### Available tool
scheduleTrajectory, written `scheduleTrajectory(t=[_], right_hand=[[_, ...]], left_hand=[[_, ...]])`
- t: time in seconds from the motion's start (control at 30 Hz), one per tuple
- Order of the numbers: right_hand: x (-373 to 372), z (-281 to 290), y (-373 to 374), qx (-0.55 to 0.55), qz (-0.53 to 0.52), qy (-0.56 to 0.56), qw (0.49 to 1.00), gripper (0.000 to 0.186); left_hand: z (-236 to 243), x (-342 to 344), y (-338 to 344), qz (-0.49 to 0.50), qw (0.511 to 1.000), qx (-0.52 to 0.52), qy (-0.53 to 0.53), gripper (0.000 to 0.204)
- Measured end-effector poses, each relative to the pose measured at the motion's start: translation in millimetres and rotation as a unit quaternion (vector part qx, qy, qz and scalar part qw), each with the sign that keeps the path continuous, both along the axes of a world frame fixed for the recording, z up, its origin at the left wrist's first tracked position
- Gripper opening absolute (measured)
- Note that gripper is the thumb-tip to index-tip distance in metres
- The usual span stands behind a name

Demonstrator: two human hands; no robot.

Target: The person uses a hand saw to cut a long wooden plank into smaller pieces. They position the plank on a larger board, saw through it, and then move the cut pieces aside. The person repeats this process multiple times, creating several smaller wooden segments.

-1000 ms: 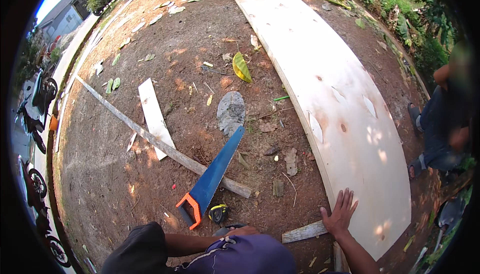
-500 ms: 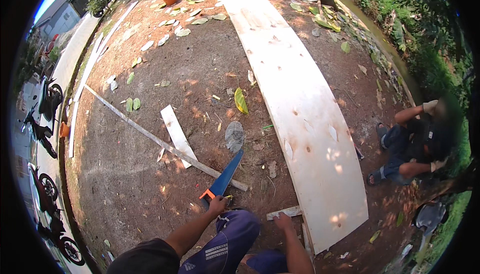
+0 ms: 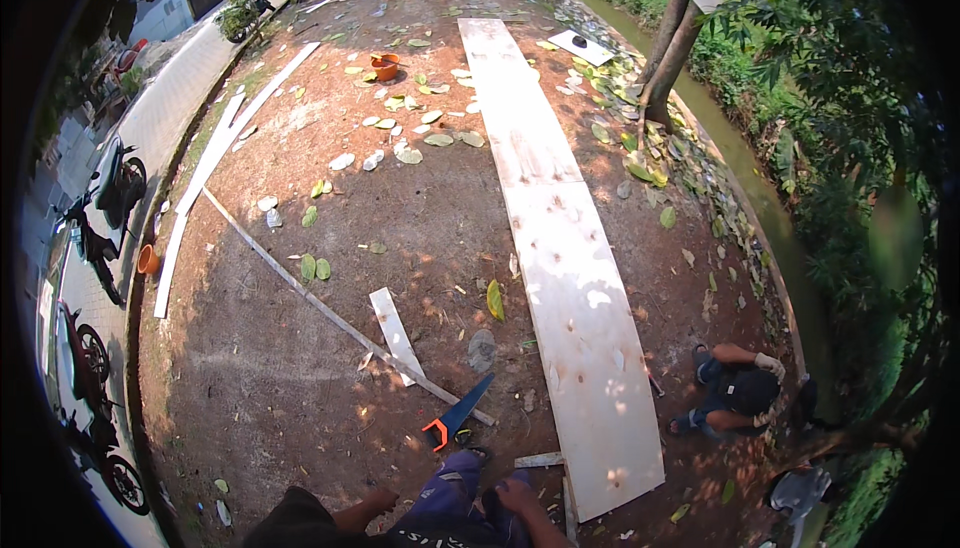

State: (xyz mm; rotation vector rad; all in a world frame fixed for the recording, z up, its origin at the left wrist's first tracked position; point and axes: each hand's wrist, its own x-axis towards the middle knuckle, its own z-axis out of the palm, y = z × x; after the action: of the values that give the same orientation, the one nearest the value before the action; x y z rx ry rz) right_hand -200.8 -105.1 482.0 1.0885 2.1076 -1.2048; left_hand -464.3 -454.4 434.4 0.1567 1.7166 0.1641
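Observation:
My left hand (image 3: 379, 499) hangs at the lower middle beside my purple trouser leg, fingers loosely bent, with nothing visible in it. My right hand (image 3: 515, 496) is curled at my other leg; a dark patch by its fingers is too unclear to name. Ahead on the dirt lie a blue handsaw (image 3: 463, 405) with an orange handle, a small yellow-and-black tape measure (image 3: 462, 436), a long weathered batten (image 3: 320, 302) and a short pale board (image 3: 396, 336). Long plywood sheets (image 3: 590, 368) run away from me on the right, by a short wood piece (image 3: 537, 460).
A co-worker (image 3: 745, 393) in gloves crouches right of the plywood, near a water channel (image 3: 770, 218) and a tree (image 3: 660, 88). White strips (image 3: 183, 258) line the left edge, with parked motorbikes (image 3: 105, 238) on the paved lane beyond. An orange bucket (image 3: 386, 70) stands farther back.
The view has risen and lifted, showing more ground ahead. My right hand left the plywood for my leg. My left hand reached toward the saw and has drawn back. The co-worker is bent lower.

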Motion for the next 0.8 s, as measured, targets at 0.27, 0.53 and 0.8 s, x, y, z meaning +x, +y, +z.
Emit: scheduleTrajectory(t=[0.27,0.53,0.8], right_hand=[[23,74,151,-0.017,-0.114,-0.007,0.993,0.049],[117,-52,203,-0.036,-0.062,-0.065,0.995,0.041],[78,34,365,-0.151,-0.309,-0.112,0.932,0.03]], left_hand=[[108,-60,227,0.189,0.965,0.156,0.096,0.038],[149,-120,338,0.286,0.903,0.236,0.22,0.036],[128,-33,310,0.33,0.896,0.1,0.28,0.034]])
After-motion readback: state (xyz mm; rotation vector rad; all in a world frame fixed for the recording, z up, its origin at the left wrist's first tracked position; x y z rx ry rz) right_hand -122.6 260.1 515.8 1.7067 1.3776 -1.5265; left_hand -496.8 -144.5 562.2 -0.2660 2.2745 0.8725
